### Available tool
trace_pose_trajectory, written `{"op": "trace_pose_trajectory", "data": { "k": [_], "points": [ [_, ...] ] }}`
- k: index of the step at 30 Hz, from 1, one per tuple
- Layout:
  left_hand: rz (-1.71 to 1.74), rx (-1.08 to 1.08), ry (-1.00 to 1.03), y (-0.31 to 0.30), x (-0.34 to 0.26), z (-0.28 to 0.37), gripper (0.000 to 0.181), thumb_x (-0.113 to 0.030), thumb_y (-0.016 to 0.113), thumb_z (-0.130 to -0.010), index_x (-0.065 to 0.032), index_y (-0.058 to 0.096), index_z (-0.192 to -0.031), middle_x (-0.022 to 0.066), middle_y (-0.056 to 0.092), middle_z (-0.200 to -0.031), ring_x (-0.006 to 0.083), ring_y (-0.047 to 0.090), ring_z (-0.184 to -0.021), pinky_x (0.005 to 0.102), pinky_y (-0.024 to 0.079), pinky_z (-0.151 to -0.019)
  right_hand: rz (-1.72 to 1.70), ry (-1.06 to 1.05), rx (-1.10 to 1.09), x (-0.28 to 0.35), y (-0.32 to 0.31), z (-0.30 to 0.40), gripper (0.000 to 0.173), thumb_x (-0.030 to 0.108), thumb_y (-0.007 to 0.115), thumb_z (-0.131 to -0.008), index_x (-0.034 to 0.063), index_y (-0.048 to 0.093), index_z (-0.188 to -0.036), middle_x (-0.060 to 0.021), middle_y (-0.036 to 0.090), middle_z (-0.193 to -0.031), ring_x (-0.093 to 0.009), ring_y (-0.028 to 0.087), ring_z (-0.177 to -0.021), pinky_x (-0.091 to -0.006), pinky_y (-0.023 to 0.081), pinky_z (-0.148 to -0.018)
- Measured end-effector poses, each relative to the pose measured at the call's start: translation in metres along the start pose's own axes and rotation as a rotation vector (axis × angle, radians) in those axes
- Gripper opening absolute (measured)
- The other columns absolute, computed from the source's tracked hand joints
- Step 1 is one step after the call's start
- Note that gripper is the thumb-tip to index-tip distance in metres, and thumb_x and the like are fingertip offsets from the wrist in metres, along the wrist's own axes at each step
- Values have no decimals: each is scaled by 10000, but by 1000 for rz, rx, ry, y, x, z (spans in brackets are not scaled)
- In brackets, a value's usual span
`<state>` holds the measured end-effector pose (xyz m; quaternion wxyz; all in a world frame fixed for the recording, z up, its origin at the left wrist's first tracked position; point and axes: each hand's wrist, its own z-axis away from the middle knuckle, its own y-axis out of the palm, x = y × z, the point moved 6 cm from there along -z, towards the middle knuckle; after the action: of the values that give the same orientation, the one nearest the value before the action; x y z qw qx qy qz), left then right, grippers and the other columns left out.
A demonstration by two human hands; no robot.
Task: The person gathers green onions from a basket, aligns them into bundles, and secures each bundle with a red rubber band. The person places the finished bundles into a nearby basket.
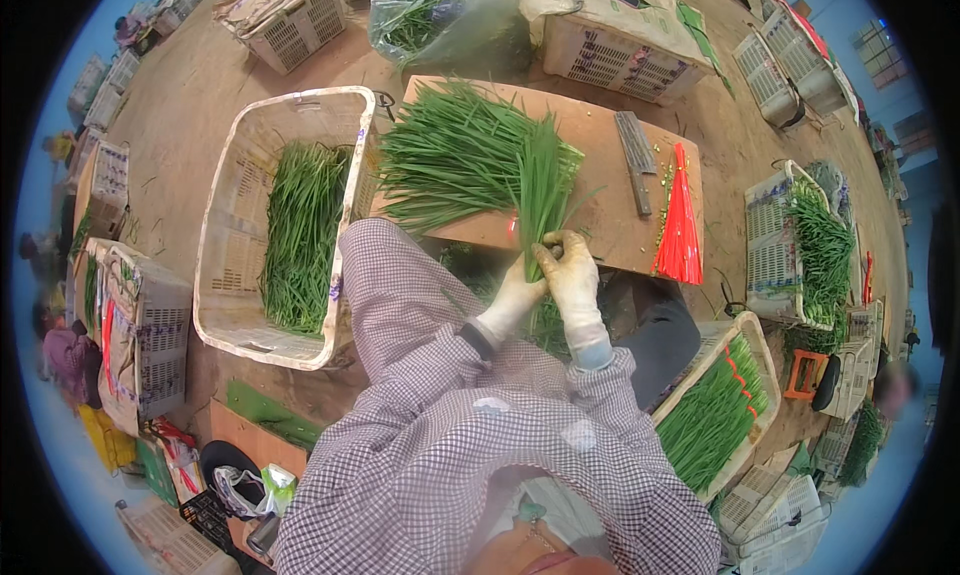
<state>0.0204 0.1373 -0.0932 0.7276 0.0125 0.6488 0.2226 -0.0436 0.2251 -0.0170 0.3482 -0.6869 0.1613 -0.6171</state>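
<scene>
A bunch of long green leaves, apparently garlic chives (541, 185), stands fanned between my gloved hands above the near edge of a brown work board (600, 234). My left hand (513, 297) is wrapped around the bunch's lower end. My right hand (573, 275) has its thumb and fingers pinched against the same end, touching the left. Behind them a large loose pile of chives (457, 147) covers the board's left half. To the right lie a cleaver (637, 162) with its handle towards me and a fan of red plastic ties (679, 230).
A white plastic crate (210, 275) with loose chives (304, 237) stands at my left. At right, another crate (765, 384) holds chives bound with red ties (720, 410). Beyond the board are a clear plastic bag of greens (420, 20) and a covered crate (622, 57). Other people sit farther off.
</scene>
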Motion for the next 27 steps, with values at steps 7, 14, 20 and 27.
{"op": "trace_pose_trajectory", "data": {
  "k": [7,14,20,27],
  "points": [
    [130,114,-245,-7,28,6,610,-212,799,-899,1,544,-1410,81,692,-1225,171,657,-1102,315,536,-964,-631,16,-24,-39,-8,-34,60,108,693,-992,56,665,-982,7,666,-902,-102,597,-850,-297,520,-797],
    [83,60,-148,-5,29,3,504,-168,751,-925,1,568,-1363,71,693,-1150,164,670,-1012,326,558,-905,-129,77,165,-60,28,-29,304,274,788,-907,68,717,-1119,-113,723,-924,-266,705,-872,-385,562,-816],
    [285,227,-271,-3,20,11,456,-217,723,-964,-25,582,-1353,71,688,-1169,187,674,-1012,359,558,-912,-739,165,-55,-47,-20,-32,107,170,783,-935,73,742,-952,5,721,-918,-99,615,-837,-262,498,-759],
    [441,330,-245,1,30,8,495,-303,735,-974,-21,585,-1353,88,663,-1268,215,632,-1164,389,528,-997,-1126,-31,-295,-26,-105,-30,130,154,691,-1009,53,701,-1091,-94,722,-1070,-212,708,-922,-406,594,-899]
  ]
}}
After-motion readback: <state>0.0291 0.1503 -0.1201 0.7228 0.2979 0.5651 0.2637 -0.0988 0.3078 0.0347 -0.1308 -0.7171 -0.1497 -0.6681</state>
